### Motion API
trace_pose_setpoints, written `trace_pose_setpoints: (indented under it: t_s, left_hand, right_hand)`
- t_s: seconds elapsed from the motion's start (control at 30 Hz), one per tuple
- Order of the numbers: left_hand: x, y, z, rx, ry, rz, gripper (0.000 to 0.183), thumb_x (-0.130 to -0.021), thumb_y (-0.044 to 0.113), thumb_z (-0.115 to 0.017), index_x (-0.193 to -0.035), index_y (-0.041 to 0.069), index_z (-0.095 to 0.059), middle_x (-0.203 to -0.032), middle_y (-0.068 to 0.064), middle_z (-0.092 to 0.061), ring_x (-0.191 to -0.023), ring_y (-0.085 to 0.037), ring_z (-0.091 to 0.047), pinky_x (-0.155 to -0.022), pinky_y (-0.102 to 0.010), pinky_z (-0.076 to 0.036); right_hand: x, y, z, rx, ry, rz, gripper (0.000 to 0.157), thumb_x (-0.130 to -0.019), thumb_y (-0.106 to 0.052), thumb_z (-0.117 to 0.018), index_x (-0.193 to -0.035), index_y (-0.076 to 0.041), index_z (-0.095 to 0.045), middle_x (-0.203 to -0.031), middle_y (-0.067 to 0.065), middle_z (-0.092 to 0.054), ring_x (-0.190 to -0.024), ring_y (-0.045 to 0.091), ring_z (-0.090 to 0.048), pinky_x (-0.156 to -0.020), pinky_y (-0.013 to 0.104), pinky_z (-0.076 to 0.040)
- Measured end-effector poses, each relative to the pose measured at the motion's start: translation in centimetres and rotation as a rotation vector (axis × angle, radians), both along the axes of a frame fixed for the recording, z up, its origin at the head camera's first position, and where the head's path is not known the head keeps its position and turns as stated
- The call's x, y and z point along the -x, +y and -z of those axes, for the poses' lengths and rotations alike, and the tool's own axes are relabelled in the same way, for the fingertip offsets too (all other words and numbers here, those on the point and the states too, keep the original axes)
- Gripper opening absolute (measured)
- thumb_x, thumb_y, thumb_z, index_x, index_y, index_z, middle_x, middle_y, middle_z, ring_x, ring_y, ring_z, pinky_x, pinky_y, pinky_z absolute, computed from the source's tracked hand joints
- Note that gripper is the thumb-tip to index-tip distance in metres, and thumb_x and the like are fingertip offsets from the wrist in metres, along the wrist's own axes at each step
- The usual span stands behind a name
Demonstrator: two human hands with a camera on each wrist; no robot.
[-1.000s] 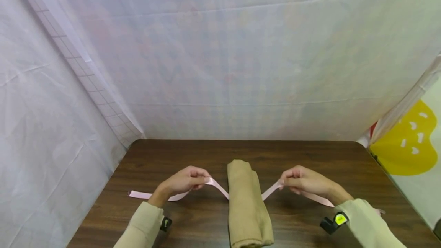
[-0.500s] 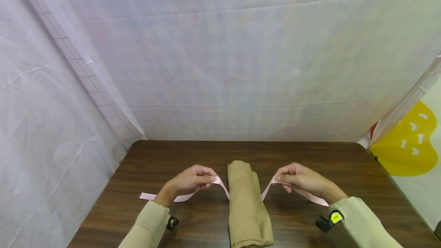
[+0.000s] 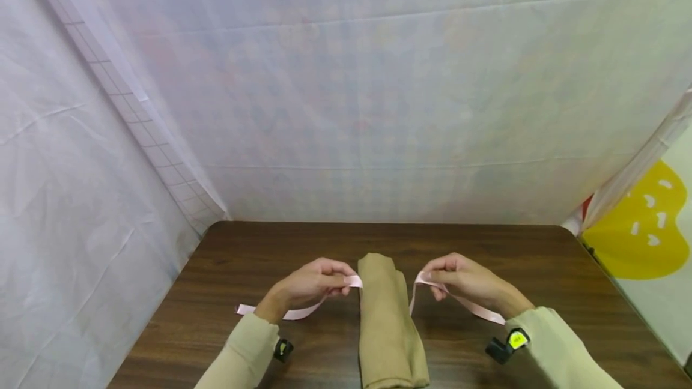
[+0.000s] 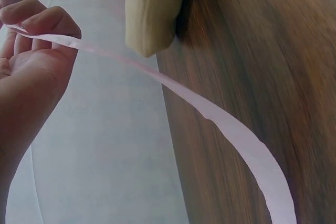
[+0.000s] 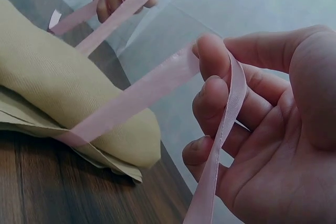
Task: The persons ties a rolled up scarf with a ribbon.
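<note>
A rolled khaki cloth (image 3: 386, 323) lies lengthwise on the table in the head view. Pink ribbon emerges on both sides of it; the stretch beneath the roll is hidden. At the roll's left edge, my left hand (image 3: 316, 284) pinches one length between thumb and fingers. My right hand (image 3: 467, 281) pinches the other length, a short way off the right side. In the right wrist view the ribbon (image 5: 136, 95) rises along the cloth to my right thumb and fingers. A loose tail of ribbon (image 4: 236, 135) droops from my left hand in the left wrist view.
The dark wooden table (image 3: 281, 239) ends at a pale hanging sheet (image 3: 378, 107) behind it. Another white sheet (image 3: 70, 245) hangs along the left. A yellow shape (image 3: 638, 227) shows on the right. Each wrist carries a black device.
Both hands have moved inward toward the rolled cloth, each still pinching its ribbon length. The left loose tail has slid rightward along the table with the hand.
</note>
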State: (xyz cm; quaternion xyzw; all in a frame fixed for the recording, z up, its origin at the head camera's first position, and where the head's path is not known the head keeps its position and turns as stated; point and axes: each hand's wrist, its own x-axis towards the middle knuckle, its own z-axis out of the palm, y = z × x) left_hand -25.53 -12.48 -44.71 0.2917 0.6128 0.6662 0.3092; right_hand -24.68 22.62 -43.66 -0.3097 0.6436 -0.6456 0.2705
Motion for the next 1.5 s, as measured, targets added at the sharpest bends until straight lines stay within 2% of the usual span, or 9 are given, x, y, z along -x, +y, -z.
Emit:
trace_pose_setpoints:
  t_s: [0.13, 0.33, 0.47, 0.6, 0.8, 0.9, 1.0, 1.23, 1.5]
  left_hand:
    - [-0.1, 0.9, -0.3, 0.017, -0.003, 0.004, 0.028, -0.097, 0.001, -0.054, -0.112, -0.023, -0.052, -0.083, 0.005, -0.062, -0.078, -0.004, -0.055, -0.067, -0.016, -0.044]
    - [0.0, 1.7, -0.2, 0.015, -0.009, 0.009, 0.012, -0.097, 0.002, -0.055, -0.103, -0.005, -0.063, -0.083, 0.004, -0.061, -0.077, -0.006, -0.053, -0.067, -0.017, -0.042]
    - [0.1, 2.0, -0.2, 0.033, 0.014, 0.009, 0.019, -0.097, 0.004, -0.056, -0.104, -0.013, -0.059, -0.08, 0.005, -0.06, -0.07, -0.006, -0.048, -0.063, -0.019, -0.036]
    - [0.1, 2.2, -0.4, 0.043, 0.026, 0.006, 0.027, -0.098, 0.004, -0.056, -0.109, -0.021, -0.054, -0.08, 0.005, -0.06, -0.069, -0.005, -0.046, -0.061, -0.019, -0.034]
    - [0.1, 2.9, -0.6, 0.054, 0.039, 0.009, 0.028, -0.097, 0.003, -0.057, -0.109, -0.022, -0.054, -0.078, 0.003, -0.057, -0.067, -0.006, -0.044, -0.061, -0.02, -0.034]
    - [0.1, 3.3, -0.7, 0.061, 0.054, 0.008, 0.028, -0.097, 0.005, -0.058, -0.108, -0.02, -0.055, -0.079, 0.003, -0.058, -0.065, -0.007, -0.042, -0.06, -0.02, -0.034]
    - [0.0, 3.8, -0.8, 0.07, 0.068, -0.004, 0.028, -0.098, 0.007, -0.059, -0.107, -0.019, -0.057, -0.081, 0.002, -0.062, -0.063, -0.008, -0.042, -0.061, -0.022, -0.034]
    - [0.0, 4.6, -0.9, 0.113, 0.092, -0.047, 0.025, -0.097, 0.008, -0.061, -0.106, -0.014, -0.063, -0.084, 0.001, -0.065, -0.065, -0.01, -0.044, -0.061, -0.022, -0.036]
    - [0.0, 5.7, -0.7, 0.179, 0.132, -0.137, 0.02, -0.094, 0.009, -0.066, -0.1, -0.01, -0.066, -0.079, 0.003, -0.065, -0.068, -0.009, -0.051, -0.062, -0.023, -0.04]
  right_hand:
    - [0.1, -0.8, 0.0, 0.012, 0.008, 0.01, 0.032, -0.1, -0.007, -0.053, -0.11, 0.024, -0.053, -0.074, -0.002, -0.063, -0.071, 0.008, -0.059, -0.068, 0.022, -0.047]
    - [0.4, -1.4, 0.1, 0.054, 0.005, 0.005, 0.033, -0.1, -0.005, -0.053, -0.114, 0.025, -0.052, -0.08, 0.001, -0.067, -0.073, 0.009, -0.063, -0.066, 0.02, -0.049]
    - [0.6, -1.7, 0.2, 0.062, -0.004, 0.011, 0.03, -0.1, -0.004, -0.053, -0.114, 0.022, -0.056, -0.08, 0.001, -0.067, -0.074, 0.009, -0.063, -0.067, 0.021, -0.049]
    - [0.5, -2.1, 0.1, 0.063, -0.016, 0.027, 0.026, -0.099, -0.004, -0.054, -0.112, 0.018, -0.06, -0.079, 0.001, -0.066, -0.073, 0.01, -0.063, -0.068, 0.022, -0.048]
    - [0.3, -2.7, -0.1, 0.06, -0.023, 0.041, 0.02, -0.098, -0.005, -0.056, -0.109, 0.007, -0.068, -0.078, 0.0, -0.066, -0.072, 0.01, -0.062, -0.067, 0.022, -0.048]
    - [0.5, -2.9, 0.0, 0.064, -0.019, 0.043, 0.02, -0.099, -0.005, -0.056, -0.11, 0.006, -0.068, -0.078, 0.001, -0.066, -0.072, 0.01, -0.062, -0.066, 0.021, -0.047]
    - [0.7, -3.2, 0.2, 0.079, -0.022, 0.045, 0.02, -0.099, -0.005, -0.055, -0.11, 0.007, -0.068, -0.079, 0.001, -0.066, -0.072, 0.009, -0.062, -0.066, 0.021, -0.048]
    - [0.8, -3.9, 0.5, 0.109, -0.023, 0.065, 0.028, -0.099, -0.004, -0.056, -0.112, 0.02, -0.058, -0.08, 0.0, -0.067, -0.071, 0.009, -0.063, -0.065, 0.02, -0.048]
    - [0.6, -4.9, 0.4, 0.111, -0.027, 0.074, 0.029, -0.099, -0.004, -0.055, -0.112, 0.021, -0.058, -0.082, 0.003, -0.066, -0.072, 0.009, -0.062, -0.067, 0.021, -0.049]
